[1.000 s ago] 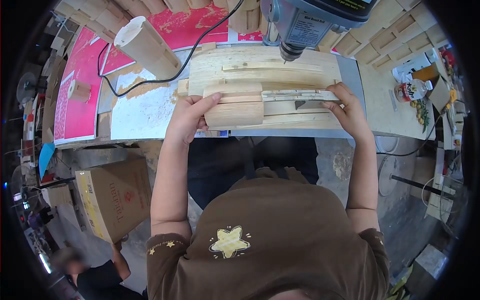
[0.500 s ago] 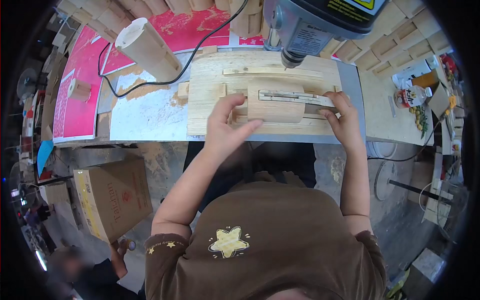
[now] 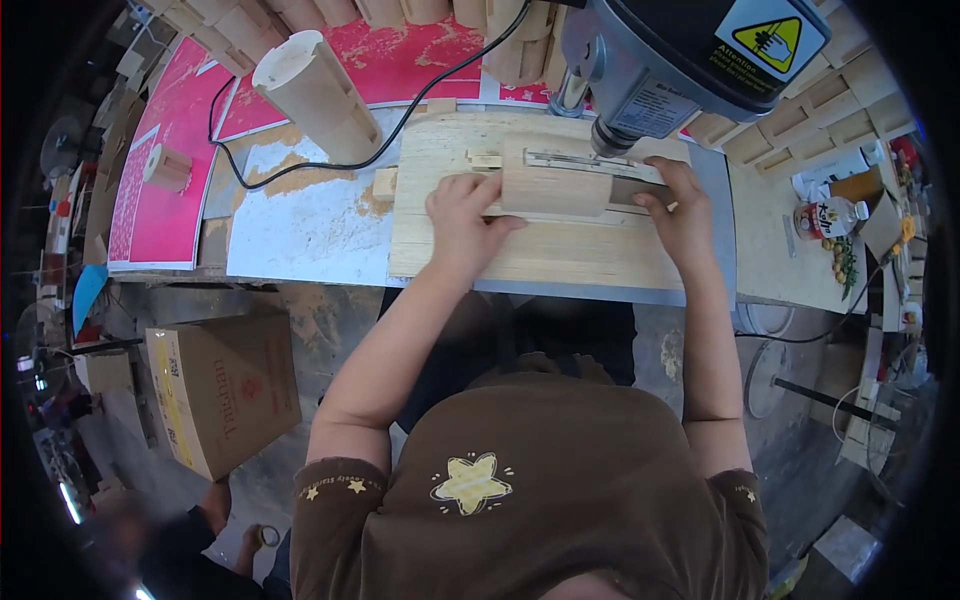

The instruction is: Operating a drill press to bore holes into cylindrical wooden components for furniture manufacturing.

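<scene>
Right hand [image 3: 684,213] pinching pale strip [image 3: 575,162], left hand [image 3: 465,222] spread against wooden block [image 3: 555,192]; yellow-labelled drill [image 3: 685,65]

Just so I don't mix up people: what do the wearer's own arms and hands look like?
The left hand and right hand are gloveless, with no watch visible. Forearms are bare; the short, brown left sleeve shows small yellow stars, the matching right sleeve one.

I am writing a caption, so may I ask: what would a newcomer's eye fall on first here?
Probably the grey-and-black bench drill with its yellow warning sticker, at upper right. Below and left of it, the rounded wooden block sits between the left hand and the right hand. Then comes the yellow star on the brown T-shirt, at lower centre.
</scene>
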{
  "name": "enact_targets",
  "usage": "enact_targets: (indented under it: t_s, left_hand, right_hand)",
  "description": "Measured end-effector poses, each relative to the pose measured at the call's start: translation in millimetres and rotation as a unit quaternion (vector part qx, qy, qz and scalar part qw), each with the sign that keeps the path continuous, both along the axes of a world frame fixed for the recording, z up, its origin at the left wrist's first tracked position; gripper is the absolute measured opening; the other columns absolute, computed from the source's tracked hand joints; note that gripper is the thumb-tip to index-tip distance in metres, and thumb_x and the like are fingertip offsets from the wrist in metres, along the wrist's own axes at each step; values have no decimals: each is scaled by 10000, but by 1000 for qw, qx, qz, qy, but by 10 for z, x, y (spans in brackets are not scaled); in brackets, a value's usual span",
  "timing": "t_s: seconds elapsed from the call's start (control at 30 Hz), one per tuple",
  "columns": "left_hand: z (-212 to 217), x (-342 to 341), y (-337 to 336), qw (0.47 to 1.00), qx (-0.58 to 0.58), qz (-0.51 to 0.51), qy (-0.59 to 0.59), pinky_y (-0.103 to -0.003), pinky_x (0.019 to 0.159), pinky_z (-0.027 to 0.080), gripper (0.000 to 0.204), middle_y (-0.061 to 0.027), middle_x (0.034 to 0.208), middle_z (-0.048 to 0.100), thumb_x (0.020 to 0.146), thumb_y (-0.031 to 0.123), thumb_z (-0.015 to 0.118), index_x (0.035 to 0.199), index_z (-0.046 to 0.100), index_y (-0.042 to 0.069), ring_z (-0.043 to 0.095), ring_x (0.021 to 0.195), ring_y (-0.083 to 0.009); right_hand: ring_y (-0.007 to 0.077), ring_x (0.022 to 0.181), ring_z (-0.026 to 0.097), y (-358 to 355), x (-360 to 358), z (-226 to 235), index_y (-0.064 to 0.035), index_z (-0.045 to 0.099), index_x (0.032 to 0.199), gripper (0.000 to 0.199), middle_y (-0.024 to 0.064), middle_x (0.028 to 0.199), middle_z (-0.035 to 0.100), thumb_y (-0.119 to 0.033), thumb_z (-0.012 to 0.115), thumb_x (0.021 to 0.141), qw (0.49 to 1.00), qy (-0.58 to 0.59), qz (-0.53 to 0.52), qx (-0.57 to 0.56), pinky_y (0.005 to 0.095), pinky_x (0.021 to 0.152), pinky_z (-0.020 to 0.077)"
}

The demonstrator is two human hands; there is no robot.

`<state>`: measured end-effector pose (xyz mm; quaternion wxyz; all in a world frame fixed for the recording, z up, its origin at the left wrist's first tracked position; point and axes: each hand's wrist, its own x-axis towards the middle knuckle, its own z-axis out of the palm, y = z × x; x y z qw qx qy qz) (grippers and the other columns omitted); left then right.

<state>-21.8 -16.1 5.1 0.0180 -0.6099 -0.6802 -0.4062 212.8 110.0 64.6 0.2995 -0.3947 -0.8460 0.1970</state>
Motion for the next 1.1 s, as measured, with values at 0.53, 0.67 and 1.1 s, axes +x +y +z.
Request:
enact_targets:
  t_s: [0.53, 0.67, 1.1]
  left_hand:
    - [29, -84, -4, 995, -84, -51, -36, -375, 797, 283, 511, 14, 771, 530, 607, 215, 775, 1094, 628, 158, 493, 836, -187]
    - [-16, -97, -16, 995, -88, -41, -23, -383, 800, 283, 509, 11, 770, 528, 612, 213, 773, 1097, 628, 164, 496, 830, -189]
    - [-37, -132, -13, 996, -66, -52, -15, -370, 785, 283, 496, 13, 743, 515, 612, 206, 776, 1084, 635, 148, 496, 802, -185]
  right_hand:
    - [158, 738, 579, 365, -555, 1879, 68, 633, 870, 269, 115, 759, 640, -176, 518, 862, 951, 302, -70, 15, 258, 690, 449]
    - [92, 734, 485, 372, -89, 1788, -13, 597, 1104, 284, 42, 843, 572, -202, 520, 906, 983, 121, -90, 100, 201, 637, 371]
    - [158, 556, 489, -451, -110, 427, -9, 636, 897, 112, 67, 652, 533, 13, 581, 802, 965, 155, -33, 210, 279, 497, 363]
